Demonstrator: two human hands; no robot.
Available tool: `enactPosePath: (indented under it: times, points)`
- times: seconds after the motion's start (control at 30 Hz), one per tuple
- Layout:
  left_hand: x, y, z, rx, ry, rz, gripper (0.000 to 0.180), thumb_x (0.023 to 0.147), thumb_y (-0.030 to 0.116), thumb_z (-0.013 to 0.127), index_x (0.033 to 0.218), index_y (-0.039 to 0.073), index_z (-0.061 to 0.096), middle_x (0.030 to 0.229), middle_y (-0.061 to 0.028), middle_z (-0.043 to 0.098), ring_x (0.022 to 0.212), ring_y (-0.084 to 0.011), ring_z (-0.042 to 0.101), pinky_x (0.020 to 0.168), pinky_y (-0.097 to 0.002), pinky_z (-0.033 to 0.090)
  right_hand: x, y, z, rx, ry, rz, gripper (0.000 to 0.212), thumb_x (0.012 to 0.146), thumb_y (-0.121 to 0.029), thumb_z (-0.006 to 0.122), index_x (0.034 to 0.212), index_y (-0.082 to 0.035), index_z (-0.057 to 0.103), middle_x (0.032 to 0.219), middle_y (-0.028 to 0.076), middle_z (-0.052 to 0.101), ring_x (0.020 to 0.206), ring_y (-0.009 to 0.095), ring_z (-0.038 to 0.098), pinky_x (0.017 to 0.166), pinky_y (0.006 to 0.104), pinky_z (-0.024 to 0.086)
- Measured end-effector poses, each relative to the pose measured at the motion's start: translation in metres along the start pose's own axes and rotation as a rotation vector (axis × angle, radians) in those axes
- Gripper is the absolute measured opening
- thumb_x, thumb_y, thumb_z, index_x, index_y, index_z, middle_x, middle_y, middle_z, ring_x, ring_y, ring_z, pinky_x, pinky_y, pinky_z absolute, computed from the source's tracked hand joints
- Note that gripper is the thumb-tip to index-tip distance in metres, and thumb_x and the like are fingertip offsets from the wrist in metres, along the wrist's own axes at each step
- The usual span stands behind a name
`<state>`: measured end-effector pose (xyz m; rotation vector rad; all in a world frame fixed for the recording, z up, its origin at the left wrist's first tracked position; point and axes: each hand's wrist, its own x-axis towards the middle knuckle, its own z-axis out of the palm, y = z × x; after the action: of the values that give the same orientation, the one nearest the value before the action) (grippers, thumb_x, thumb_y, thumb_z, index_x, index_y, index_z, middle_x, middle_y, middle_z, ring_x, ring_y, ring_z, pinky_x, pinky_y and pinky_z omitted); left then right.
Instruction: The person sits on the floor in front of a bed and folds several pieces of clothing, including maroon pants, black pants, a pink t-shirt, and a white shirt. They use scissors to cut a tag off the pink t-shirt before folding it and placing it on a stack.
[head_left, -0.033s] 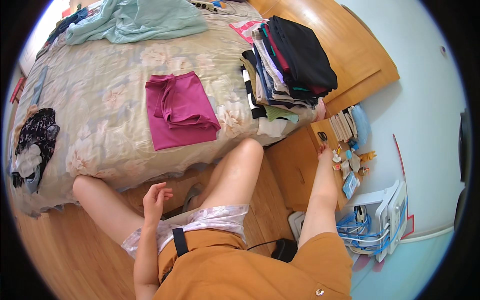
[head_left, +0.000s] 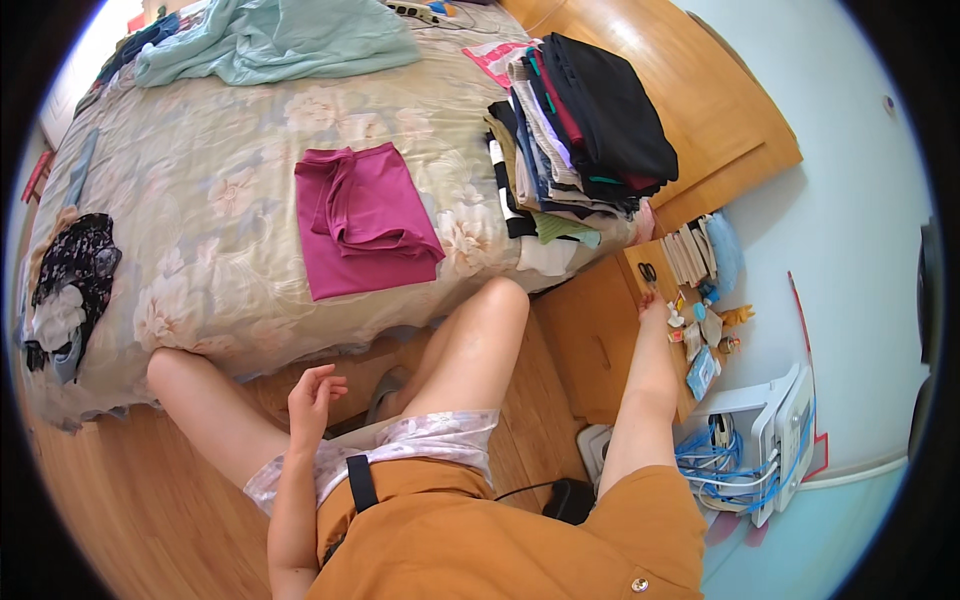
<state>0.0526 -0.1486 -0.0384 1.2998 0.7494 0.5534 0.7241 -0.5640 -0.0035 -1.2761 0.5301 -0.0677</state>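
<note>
My left hand (head_left: pixel 314 392) hangs over my lap with nothing in it, fingers loosely bent and apart. My right arm reaches out to the wooden bedside cabinet (head_left: pixel 628 262). There my right hand (head_left: pixel 651 303) has its fingers together at the blade end of a pair of scissors (head_left: pixel 648 272), whose dark handles point away from me. The small hand hides part of the blades. On the bed ahead of me lies a folded magenta garment (head_left: pixel 365 225), its upper layer bunched. Right of it stands a tall stack of folded clothes (head_left: pixel 600 120), black on top.
Books (head_left: pixel 690 253), a blue packet (head_left: pixel 703 371) and several small items crowd the cabinet. A white rack (head_left: pixel 780 430) with blue cables stands by the wall. On the flowered bed (head_left: pixel 230 240) are a pale green cloth (head_left: pixel 270 45) and dark patterned clothing (head_left: pixel 80 265).
</note>
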Motion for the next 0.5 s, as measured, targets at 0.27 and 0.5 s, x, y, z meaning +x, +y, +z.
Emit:
enactPosePath:
  times: [0.27, 0.5]
  points:
    - [0.001, -0.01, -0.005, 0.002, 0.075, 0.019, 0.021, 0.098, -0.001, 0.047, 0.116, -0.003, 0.057, 0.096, -0.0142, 0.07, 0.081, -0.0157, 0.068, 0.072, -0.0253, 0.054, -0.105, 0.041, 0.067, -0.146, -0.003, -0.522, 0.033, 0.089, 0.005, 0.041, 0.12, 0.003, 0.053, 0.099, 0.011, 0.063, 0.059, 0.015, 0.053, 0.05, 0.0266, 0.044]
    - [0.033, 0.038, 0.003, 0.402, 0.182, 0.534, 0.024, 0.09, -0.009, 0.05, 0.108, 0.0, 0.063, 0.106, -0.014, 0.068, 0.095, -0.0266, 0.066, 0.081, -0.033, 0.052, -0.391, 0.136, 0.184, -0.558, -1.154, -0.801, 0.03, 0.089, -0.008, 0.06, 0.119, -0.007, 0.056, 0.114, 0.006, 0.057, 0.105, 0.018, 0.056, 0.088, 0.0318, 0.048]
